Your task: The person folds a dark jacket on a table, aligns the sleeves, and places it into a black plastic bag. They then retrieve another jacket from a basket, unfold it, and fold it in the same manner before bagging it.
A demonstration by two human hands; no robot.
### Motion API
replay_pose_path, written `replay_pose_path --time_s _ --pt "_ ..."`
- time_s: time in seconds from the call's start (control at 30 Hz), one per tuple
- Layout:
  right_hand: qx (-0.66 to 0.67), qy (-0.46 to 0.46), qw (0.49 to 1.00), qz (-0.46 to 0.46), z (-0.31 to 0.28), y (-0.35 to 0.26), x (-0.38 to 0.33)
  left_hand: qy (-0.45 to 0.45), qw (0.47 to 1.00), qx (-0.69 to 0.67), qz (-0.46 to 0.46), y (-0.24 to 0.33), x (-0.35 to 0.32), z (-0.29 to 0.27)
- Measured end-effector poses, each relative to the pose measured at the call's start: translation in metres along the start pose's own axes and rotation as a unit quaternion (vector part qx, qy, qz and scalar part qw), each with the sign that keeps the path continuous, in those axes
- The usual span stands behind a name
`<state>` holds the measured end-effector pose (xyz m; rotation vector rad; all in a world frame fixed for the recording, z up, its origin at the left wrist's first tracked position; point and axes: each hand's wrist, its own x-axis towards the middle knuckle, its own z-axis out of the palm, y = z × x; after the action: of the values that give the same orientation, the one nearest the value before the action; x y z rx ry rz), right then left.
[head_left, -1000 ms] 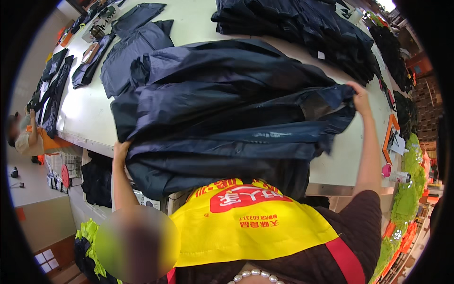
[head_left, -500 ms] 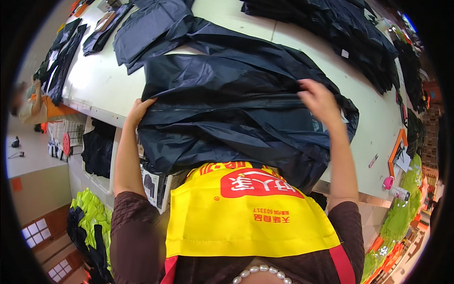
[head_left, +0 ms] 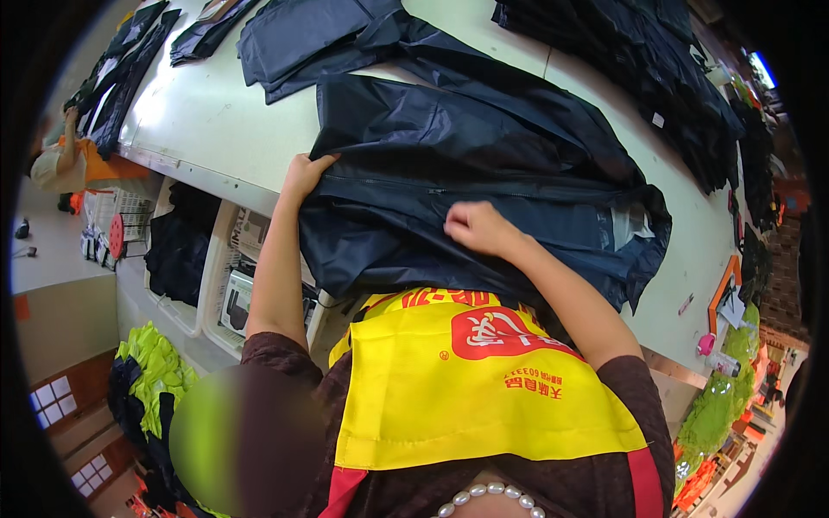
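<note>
A dark navy jacket with a slick surface lies spread on the white table, its zipper running crosswise over the middle. At its left edge my left hand is closed, pinching the fabric beside the zipper's end. My right hand is closed, with curled fingers, over the jacket's front just below the zipper. Whatever those fingers hold, if anything, is hidden. A pale patch of lining or label shows near the collar on the right.
Folded dark garments lie beyond the jacket, and a larger dark pile stands far right. White baskets sit below the table's left edge. An orange frame and a pink-capped bottle are at the right. Another person is far left.
My right hand has moved left and nearer me from the jacket's right part, its fingers now curled. My left hand still grips the left edge. The view has shifted somewhat.
</note>
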<state>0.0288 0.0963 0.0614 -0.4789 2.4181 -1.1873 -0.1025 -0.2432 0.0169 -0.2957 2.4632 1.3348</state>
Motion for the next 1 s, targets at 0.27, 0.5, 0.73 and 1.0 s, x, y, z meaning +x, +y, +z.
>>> replay_pose_path --time_s 0.27,0.5,0.73,1.0 --pt "-0.289 0.139 0.945 -0.062 0.023 0.006 0.065 0.032 0.996 0.073 0.038 0.003 0.009 0.0" --pt "-0.225 0.061 0.958 0.17 0.008 -0.022 0.069 0.038 0.992 0.106 0.058 0.017 -0.003 0.004" --pt "-0.165 0.123 0.924 0.324 -0.061 0.0 -0.005 0.104 0.968 0.209 0.096 0.006 -0.004 -0.007" --pt "-0.17 0.266 0.859 0.403 -0.149 0.12 -0.19 0.115 0.947 0.295 0.061 -0.005 0.005 -0.029"
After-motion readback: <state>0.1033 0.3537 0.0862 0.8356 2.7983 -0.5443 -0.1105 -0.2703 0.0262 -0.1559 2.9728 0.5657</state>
